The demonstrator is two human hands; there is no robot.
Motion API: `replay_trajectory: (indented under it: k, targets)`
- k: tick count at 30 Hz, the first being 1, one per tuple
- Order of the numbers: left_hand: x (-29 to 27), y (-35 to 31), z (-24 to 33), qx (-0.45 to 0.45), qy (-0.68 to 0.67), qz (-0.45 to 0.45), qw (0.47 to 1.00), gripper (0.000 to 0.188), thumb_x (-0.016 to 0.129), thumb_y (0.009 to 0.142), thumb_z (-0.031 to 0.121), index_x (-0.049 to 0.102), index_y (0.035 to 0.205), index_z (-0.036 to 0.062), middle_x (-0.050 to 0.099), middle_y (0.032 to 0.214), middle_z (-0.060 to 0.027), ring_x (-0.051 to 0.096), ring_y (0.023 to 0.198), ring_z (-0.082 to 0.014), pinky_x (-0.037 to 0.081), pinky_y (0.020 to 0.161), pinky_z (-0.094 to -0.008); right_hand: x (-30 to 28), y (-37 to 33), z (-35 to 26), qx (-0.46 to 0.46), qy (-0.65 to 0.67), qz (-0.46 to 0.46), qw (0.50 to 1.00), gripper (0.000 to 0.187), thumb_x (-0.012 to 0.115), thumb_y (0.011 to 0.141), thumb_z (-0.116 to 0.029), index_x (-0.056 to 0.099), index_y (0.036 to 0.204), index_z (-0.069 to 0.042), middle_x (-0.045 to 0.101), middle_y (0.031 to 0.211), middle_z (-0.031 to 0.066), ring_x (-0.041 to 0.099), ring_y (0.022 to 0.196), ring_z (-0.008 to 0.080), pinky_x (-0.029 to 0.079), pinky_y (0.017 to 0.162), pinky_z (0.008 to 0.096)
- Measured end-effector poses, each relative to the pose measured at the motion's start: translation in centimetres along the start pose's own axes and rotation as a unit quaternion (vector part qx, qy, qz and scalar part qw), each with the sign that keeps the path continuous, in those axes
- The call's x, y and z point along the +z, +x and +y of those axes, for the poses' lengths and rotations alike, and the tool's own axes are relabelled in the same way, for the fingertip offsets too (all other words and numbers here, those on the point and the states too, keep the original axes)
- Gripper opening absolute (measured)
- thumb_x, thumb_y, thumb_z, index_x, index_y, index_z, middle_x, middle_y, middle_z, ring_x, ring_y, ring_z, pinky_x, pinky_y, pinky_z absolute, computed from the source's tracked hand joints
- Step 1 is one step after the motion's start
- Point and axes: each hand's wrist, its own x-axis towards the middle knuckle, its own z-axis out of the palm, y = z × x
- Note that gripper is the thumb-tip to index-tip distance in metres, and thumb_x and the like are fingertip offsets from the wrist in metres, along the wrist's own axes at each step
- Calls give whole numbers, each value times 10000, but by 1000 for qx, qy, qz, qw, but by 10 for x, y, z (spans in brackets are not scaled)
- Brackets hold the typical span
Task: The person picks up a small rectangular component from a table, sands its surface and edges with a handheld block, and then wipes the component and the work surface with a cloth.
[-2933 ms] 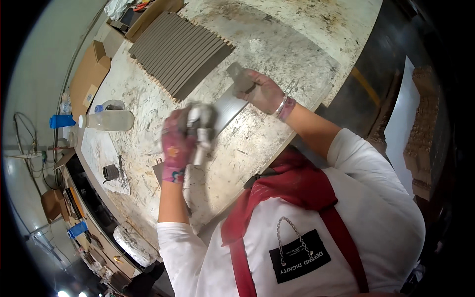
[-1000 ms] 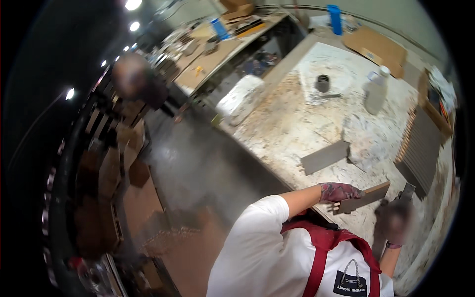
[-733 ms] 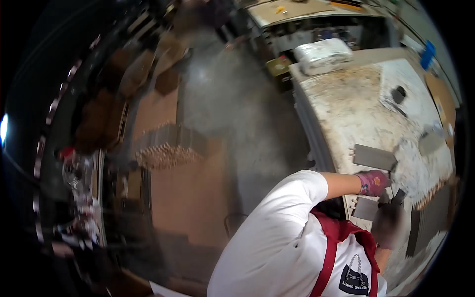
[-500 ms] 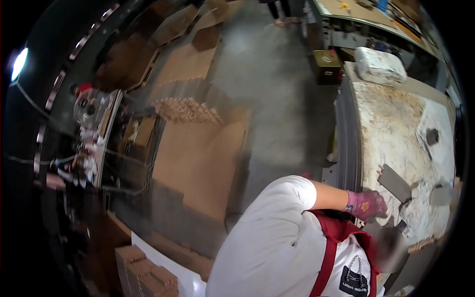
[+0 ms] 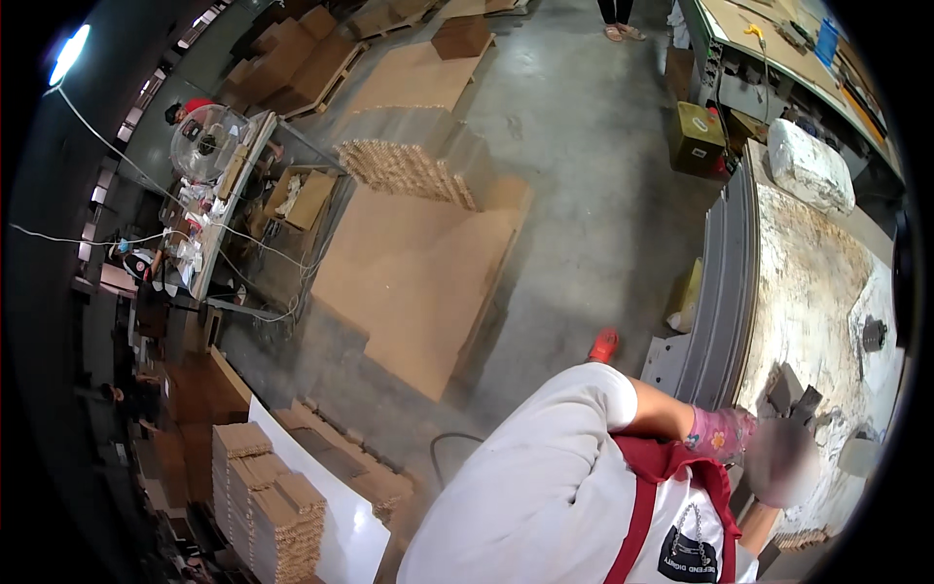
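My left arm, in a white sleeve with a patterned purple cuff, reaches right to the worktable (image 5: 812,263). My left hand (image 5: 743,428) is at its near edge, the fingers hidden behind a blurred patch. My right forearm (image 5: 761,529) comes up from below and ends in that patch, so the right hand cannot be made out. Just beyond the hands, a grey flat piece (image 5: 782,387) and a darker narrow piece (image 5: 807,403) stand out over the stained white table top. Whether either hand touches them, I cannot tell. A pale round container (image 5: 858,456) is farther right.
A dark round object (image 5: 874,336) lies on a white sheet. A whitish wrapped block (image 5: 809,165) sits at the table's far end. Left of me, stacked cardboard (image 5: 418,156) rests on a flat cardboard sheet (image 5: 409,282). More cardboard piles (image 5: 268,501) stand lower left. A person's legs (image 5: 615,12) show far off.
The whole view has shifted, and the picture is sharper. My right forearm now shows. The grey flat piece beside my hands appears smaller and at a different angle. My left hand is more hidden.
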Motion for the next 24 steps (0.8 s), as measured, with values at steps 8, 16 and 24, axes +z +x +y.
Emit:
replay_trajectory:
  k: [8, 16, 24]
  targets:
    - [-37, 24, 10, 15, 39, -120, 992, 382, 565, 841, 434, 595, 822, 54, 583, 803, -134, 604, 767, -323, 486, 657, -436, 63, 66, -52, 79, 280, 75, 954, 341, 514, 911, -288, 538, 1177, -76, 571, 1142, 109, 567, 1031, 243, 481, 849, 343]
    - [-96, 48, -14, 144, -38, -106, 983, 188, 577, 807, 278, 616, 856, 101, 633, 823, -103, 622, 815, -312, 498, 693, -421, 84, 121, -76, 85, 392, -92, 912, 498, 531, 927, -149, 398, 1404, -97, 392, 1452, 113, 430, 1293, 262, 444, 1005, 402]
    - [-182, -23, -122, -2, 56, 30, 998, 131, 575, 747, 221, 617, 778, 101, 622, 836, -75, 631, 762, -283, 515, 676, -400, 82, 213, -39, 118, 375, -33, 919, 423, 553, 926, -158, 475, 1333, -72, 502, 1356, 128, 522, 1203, 259, 496, 962, 388]
